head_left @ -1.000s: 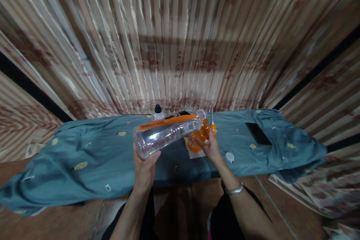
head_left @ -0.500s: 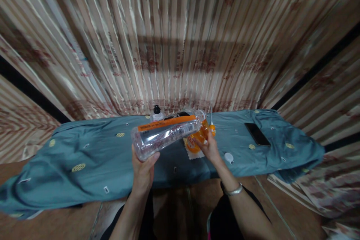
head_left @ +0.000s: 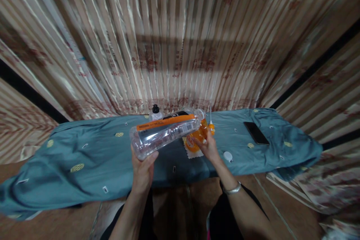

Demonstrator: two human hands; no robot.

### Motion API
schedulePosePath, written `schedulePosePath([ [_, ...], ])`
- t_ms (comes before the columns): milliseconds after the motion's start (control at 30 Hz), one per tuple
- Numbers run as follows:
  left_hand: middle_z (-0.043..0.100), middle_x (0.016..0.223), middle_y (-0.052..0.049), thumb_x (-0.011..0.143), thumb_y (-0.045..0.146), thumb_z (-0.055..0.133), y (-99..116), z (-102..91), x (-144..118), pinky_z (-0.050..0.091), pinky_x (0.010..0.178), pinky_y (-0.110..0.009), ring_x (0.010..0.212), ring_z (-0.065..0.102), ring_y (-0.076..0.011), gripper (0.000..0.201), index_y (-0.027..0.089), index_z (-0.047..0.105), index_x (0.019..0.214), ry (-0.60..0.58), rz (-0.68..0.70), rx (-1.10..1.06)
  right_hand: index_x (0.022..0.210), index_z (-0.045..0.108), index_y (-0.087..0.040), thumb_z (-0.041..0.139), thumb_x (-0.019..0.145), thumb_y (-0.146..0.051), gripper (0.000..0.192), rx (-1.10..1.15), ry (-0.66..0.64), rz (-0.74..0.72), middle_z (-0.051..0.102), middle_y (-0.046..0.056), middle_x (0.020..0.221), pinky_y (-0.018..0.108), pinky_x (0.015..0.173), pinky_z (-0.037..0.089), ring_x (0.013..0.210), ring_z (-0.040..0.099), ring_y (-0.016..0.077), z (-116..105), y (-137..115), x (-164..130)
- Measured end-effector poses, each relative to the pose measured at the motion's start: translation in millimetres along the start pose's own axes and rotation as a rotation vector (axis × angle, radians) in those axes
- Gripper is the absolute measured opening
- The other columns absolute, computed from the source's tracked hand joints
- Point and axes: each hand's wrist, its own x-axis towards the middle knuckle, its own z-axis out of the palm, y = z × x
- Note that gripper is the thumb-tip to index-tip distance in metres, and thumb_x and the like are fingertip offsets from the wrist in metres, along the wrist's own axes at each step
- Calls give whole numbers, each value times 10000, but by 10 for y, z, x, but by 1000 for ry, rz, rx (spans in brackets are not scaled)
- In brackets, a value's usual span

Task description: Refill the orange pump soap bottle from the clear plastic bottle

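Observation:
My left hand [head_left: 143,168] is wrapped round the base of a large clear plastic bottle [head_left: 165,135] with an orange and black label. The bottle is tilted, its neck at the upper right, over an orange bottle [head_left: 194,144]. Around that orange bottle's right side my right hand [head_left: 208,148] is closed. It stands on a small pale cloth with a scalloped edge [head_left: 196,154]. Where the two mouths meet is hidden, so I cannot tell if they touch. Just behind my right hand is a small orange pump top with a thin tube [head_left: 212,128].
A bottle with a black cap [head_left: 155,112] stands at the back. A white round cap [head_left: 228,156] and a black phone [head_left: 256,133] lie to the right on the teal cloth [head_left: 98,157] covering the table. A striped curtain [head_left: 168,45] hangs close behind.
Both hands keep their hold on the two bottles, and the clear bottle stays tilted. The whole view has shifted very slightly.

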Motion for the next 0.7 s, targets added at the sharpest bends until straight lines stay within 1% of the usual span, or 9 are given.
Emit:
schedulePosePath([
  [200, 710, 1169, -43, 468, 323, 966, -3, -16, 4, 396, 1141, -507, 1150, 648, -282, 842, 282, 657, 1250, -32, 20, 19, 1405, 521, -191, 789, 798, -501, 732, 32, -15, -9, 749, 131, 1215, 450, 927, 623, 1080, 745, 309, 10, 2, 9],
  [367, 711, 1145, -53, 455, 307, 974, 4, -21, -4, 405, 1130, -489, 1146, 650, -283, 857, 257, 652, 1248, -18, 8, 14, 1439, 500, -160, 794, 803, -488, 774, 16, -13, -21, 749, 145, 1210, 451, 962, 607, 1094, 738, 310, 8, 17, 17],
  [567, 712, 1189, -54, 457, 336, 973, 23, -7, -2, 424, 1114, -464, 1145, 655, -276, 863, 274, 648, 1254, -32, 14, 42, 1450, 494, -188, 798, 803, -498, 779, 24, -10, -25, 752, 131, 1205, 490, 1007, 583, 1112, 730, 308, 21, 49, 20],
  [700, 712, 1212, -60, 463, 366, 962, 36, 9, -1, 454, 1099, -462, 1178, 649, -296, 884, 281, 634, 1279, -27, 45, 78, 1457, 492, -184, 795, 802, -518, 795, 27, -8, -26, 740, 144, 1229, 475, 1008, 589, 1116, 728, 308, 28, 55, 18],
])
